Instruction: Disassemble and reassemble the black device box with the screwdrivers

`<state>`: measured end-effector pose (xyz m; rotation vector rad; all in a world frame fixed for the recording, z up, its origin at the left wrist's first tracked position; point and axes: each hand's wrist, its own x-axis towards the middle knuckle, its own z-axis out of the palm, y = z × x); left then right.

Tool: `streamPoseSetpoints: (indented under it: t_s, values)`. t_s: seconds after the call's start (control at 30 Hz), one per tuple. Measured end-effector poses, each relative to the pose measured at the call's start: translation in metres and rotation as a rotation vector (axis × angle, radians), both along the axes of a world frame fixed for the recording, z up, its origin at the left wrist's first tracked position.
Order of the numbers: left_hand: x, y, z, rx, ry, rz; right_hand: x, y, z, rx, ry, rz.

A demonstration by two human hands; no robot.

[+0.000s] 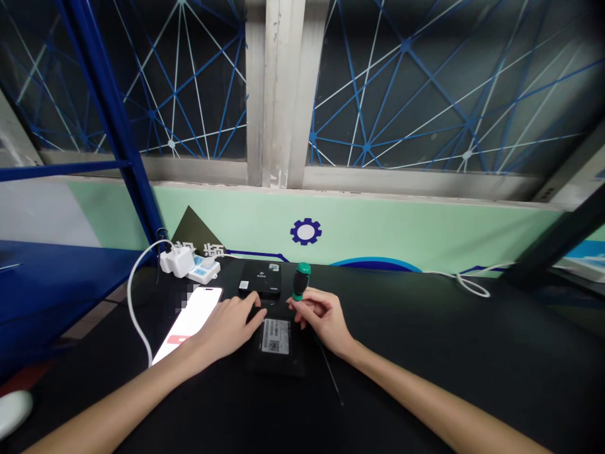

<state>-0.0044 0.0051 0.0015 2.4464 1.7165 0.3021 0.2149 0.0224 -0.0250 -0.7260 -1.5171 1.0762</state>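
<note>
My right hand (322,318) is closed round a screwdriver with a green and black handle (300,280), held upright at the top right corner of a flat black device (276,343) with a white label. My left hand (230,325) rests on the left edge of that device, fingers stretched toward its top left corner. A second black box (261,279) lies just behind, further from me.
A lit phone (191,320) lies left of my left hand. A white power strip with a charger (189,265) and white cable (135,309) sits at the back left. Another white cable (472,285) lies at the back right. A blue frame post (118,126) stands left.
</note>
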Motion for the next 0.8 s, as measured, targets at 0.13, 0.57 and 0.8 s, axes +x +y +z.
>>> streamPoseSetpoints:
  t_s: [0.13, 0.57, 0.8]
  values:
    - [0.0011, 0.0001, 0.0006, -0.015, -0.004, 0.013, -0.0006, 0.0005, -0.0021, -0.045, 0.002, 0.014]
    - [0.0011, 0.0020, -0.0050, -0.019, -0.020, 0.045, -0.0021, 0.0031, -0.0011, -0.187, 0.076, -0.046]
    - [0.0021, 0.0002, -0.0012, -0.019, -0.028, 0.053, -0.0007, 0.0045, -0.0054, -0.089, 0.049, -0.054]
